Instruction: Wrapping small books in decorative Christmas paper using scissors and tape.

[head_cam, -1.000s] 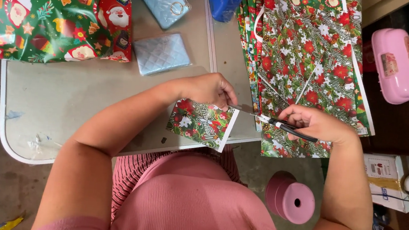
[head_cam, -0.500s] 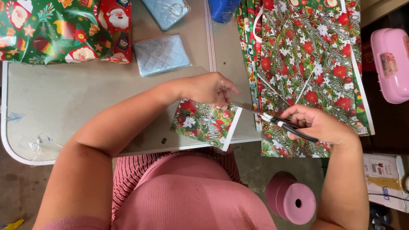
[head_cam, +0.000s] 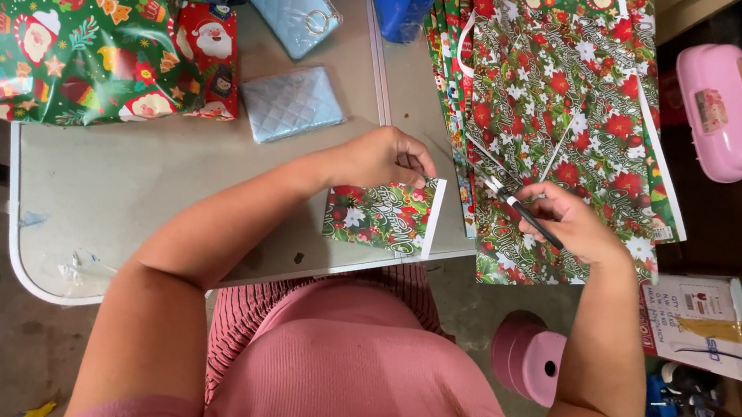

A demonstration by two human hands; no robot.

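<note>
Two hands at a cut piece of gift wrap on a grey table.

Left hand (head_cam: 385,157): fingers curled, pinching the top edge of a small piece of floral wrapping paper (head_cam: 379,217) lying near the table's front edge (head_cam: 118,202). Right hand (head_cam: 574,223): fingers closed round black-handled scissors (head_cam: 516,206), blades pointing left toward the piece; blade gap cannot be told. Beneath it, a large floral sheet (head_cam: 572,101) overhanging the table. Beyond: quilted blue pouch (head_cam: 295,101), wrapped parcel (head_cam: 62,25), pink case (head_cam: 721,106), pink ribbon spool (head_cam: 529,360) on the floor.
</note>
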